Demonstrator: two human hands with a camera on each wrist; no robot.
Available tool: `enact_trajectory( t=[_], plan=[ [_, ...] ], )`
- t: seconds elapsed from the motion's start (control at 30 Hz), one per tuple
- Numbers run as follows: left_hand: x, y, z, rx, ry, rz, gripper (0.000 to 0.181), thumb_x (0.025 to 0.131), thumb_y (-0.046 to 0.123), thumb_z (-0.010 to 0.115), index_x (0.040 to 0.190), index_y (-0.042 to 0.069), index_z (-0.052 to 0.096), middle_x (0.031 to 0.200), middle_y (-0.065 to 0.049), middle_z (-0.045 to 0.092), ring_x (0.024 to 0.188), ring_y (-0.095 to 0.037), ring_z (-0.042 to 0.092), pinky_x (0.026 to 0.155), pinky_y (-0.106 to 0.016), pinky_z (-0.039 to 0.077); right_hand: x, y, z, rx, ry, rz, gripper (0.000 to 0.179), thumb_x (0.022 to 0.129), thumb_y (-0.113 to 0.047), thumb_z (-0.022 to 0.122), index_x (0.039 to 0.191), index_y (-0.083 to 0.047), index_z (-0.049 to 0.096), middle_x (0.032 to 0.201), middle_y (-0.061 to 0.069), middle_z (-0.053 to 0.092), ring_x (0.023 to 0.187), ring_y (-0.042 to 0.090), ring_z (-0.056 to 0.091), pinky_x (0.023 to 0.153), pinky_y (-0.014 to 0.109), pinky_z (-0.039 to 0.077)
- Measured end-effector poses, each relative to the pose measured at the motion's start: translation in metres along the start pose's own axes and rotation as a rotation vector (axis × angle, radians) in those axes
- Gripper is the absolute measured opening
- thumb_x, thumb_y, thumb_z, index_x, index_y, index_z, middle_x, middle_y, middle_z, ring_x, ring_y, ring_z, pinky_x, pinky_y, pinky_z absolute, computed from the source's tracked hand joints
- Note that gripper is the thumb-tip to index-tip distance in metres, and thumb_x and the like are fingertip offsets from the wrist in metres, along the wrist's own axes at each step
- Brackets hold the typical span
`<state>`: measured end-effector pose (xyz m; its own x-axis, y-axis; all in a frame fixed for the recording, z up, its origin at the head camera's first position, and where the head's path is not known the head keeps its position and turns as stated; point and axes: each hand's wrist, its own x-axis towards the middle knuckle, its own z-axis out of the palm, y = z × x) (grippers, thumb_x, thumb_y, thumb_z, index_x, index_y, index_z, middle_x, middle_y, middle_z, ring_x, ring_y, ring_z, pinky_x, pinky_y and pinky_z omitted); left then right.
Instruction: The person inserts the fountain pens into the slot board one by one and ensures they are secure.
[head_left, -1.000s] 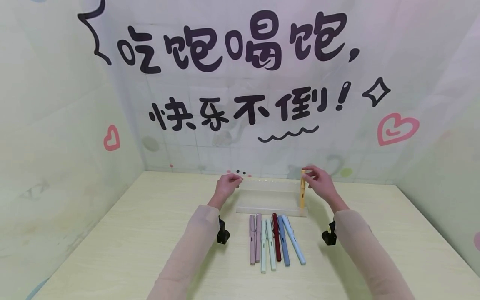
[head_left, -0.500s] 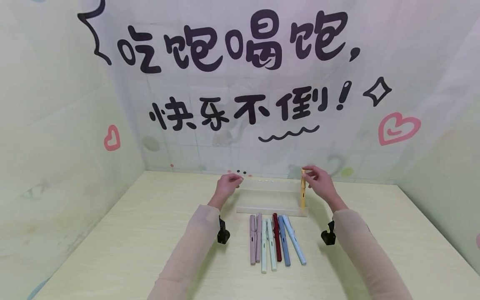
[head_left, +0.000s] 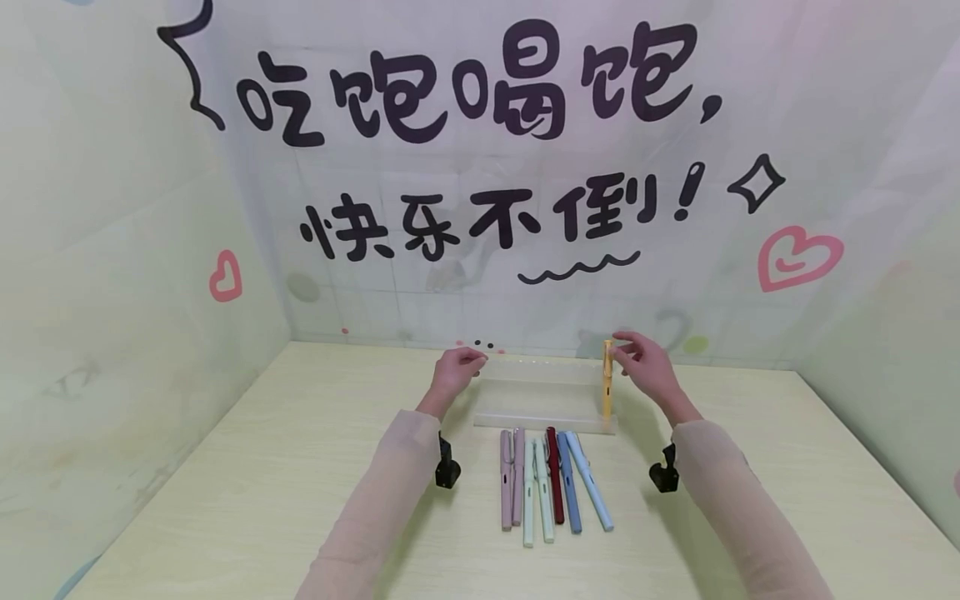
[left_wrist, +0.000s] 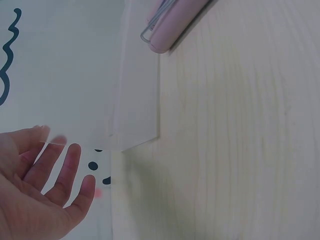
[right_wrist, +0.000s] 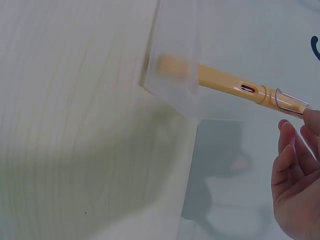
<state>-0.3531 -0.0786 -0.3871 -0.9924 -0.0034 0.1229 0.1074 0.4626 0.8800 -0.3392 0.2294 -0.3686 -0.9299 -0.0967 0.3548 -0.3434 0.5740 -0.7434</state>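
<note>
Yellow pen, between hands, nearer right one

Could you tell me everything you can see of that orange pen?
The orange pen is slim, glossy and plastic-looking, with a silvery wire clip and a small dark window. It stands upright, clip end up, at the right end of the clear stand, its lower end blurred behind the front lip. The right hand appears to touch its top with the thumb; whether it grips is unclear.
</note>
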Motion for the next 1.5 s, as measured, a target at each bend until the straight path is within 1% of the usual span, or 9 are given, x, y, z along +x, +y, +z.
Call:
enact_trajectory(
  t=[0.1,0.17,0.37,0.57,0.63,0.77,1.1,1.3,1.5],
  plan=[
    [0.000,0.001,0.000,0.006,0.005,-0.002,0.017,0.087,0.014,0.057,0.096,0.002,0.065,0.092,-0.010,0.064,0.082,-0.025,0.060,0.071,-0.031,0.048,-0.002,0.001,-0.004,-0.025,0.038,-0.008,0.035,0.089,-0.017,0.053,0.119,0.002,0.049,0.098,0.022,0.058,0.063,0.024,0.056,0.057,0.032,0.048],
    [-0.001,0.001,0.000,0.009,0.008,-0.006,0.017,0.087,0.014,0.057,0.095,0.002,0.065,0.092,-0.010,0.064,0.082,-0.025,0.060,0.071,-0.031,0.048,-0.004,0.001,-0.006,-0.033,0.064,-0.008,0.034,0.089,-0.017,0.054,0.118,0.000,0.051,0.097,0.020,0.058,0.061,0.021,0.055,0.055,0.030,0.047],
    [0.000,0.000,0.001,0.015,0.009,-0.004,0.017,0.087,0.014,0.057,0.096,0.002,0.064,0.092,-0.011,0.064,0.083,-0.025,0.060,0.071,-0.030,0.048,-0.014,-0.001,-0.006,-0.025,0.108,-0.032,0.029,0.087,-0.015,0.056,0.113,-0.002,0.054,0.089,0.014,0.058,0.058,0.020,0.052,0.052,0.029,0.046],
    [0.001,-0.002,0.001,0.018,0.011,0.000,0.017,0.087,0.015,0.057,0.096,0.002,0.065,0.092,-0.010,0.064,0.080,-0.023,0.060,0.070,-0.030,0.048,-0.023,-0.004,-0.001,-0.015,0.106,-0.070,0.025,0.086,-0.014,0.058,0.107,-0.001,0.058,0.082,0.012,0.058,0.053,0.019,0.050,0.046,0.027,0.044],
    [0.002,-0.002,0.001,0.018,0.013,0.002,0.017,0.087,0.015,0.057,0.095,0.003,0.065,0.091,-0.009,0.064,0.080,-0.022,0.060,0.070,-0.029,0.048,-0.026,-0.005,0.002,-0.012,0.090,-0.067,0.024,0.086,-0.016,0.058,0.106,-0.002,0.058,0.080,0.010,0.058,0.053,0.020,0.049,0.046,0.027,0.044],
    [0.001,-0.001,0.000,0.020,0.011,0.007,0.017,0.087,0.014,0.057,0.095,0.002,0.065,0.091,-0.010,0.064,0.080,-0.024,0.060,0.070,-0.030,0.048,-0.032,-0.006,0.008,0.009,0.051,-0.059,0.022,0.085,-0.017,0.059,0.103,-0.003,0.059,0.077,0.009,0.057,0.052,0.016,0.049,0.045,0.027,0.043],
    [-0.001,0.001,-0.001,0.003,0.000,0.003,0.017,0.087,0.015,0.057,0.096,0.002,0.064,0.092,-0.010,0.064,0.078,-0.021,0.060,0.071,-0.030,0.048,-0.052,-0.005,0.027,0.032,-0.086,-0.050,0.020,0.084,-0.015,0.061,0.096,0.001,0.060,0.074,0.008,0.057,0.054,0.015,0.047,0.044,0.025,0.041],
    [0.001,0.001,-0.001,0.007,-0.001,-0.002,0.018,0.088,0.015,0.056,0.097,0.002,0.064,0.094,-0.011,0.063,0.080,-0.021,0.060,0.071,-0.029,0.048,-0.059,-0.003,0.034,0.097,-0.213,-0.011,0.015,0.084,-0.013,0.061,0.090,0.000,0.060,0.072,0.016,0.059,0.054,0.019,0.050,0.047,0.030,0.045],
    [0.007,-0.005,0.001,-0.015,-0.013,-0.016,0.017,0.087,0.016,0.058,0.095,0.004,0.065,0.093,-0.009,0.063,0.080,-0.021,0.060,0.073,-0.032,0.047,-0.064,-0.002,0.042,0.064,-0.326,0.042,0.010,0.083,-0.010,0.060,0.088,-0.001,0.061,0.066,0.008,0.059,0.052,0.017,0.050,0.045,0.027,0.042]
  ],
)
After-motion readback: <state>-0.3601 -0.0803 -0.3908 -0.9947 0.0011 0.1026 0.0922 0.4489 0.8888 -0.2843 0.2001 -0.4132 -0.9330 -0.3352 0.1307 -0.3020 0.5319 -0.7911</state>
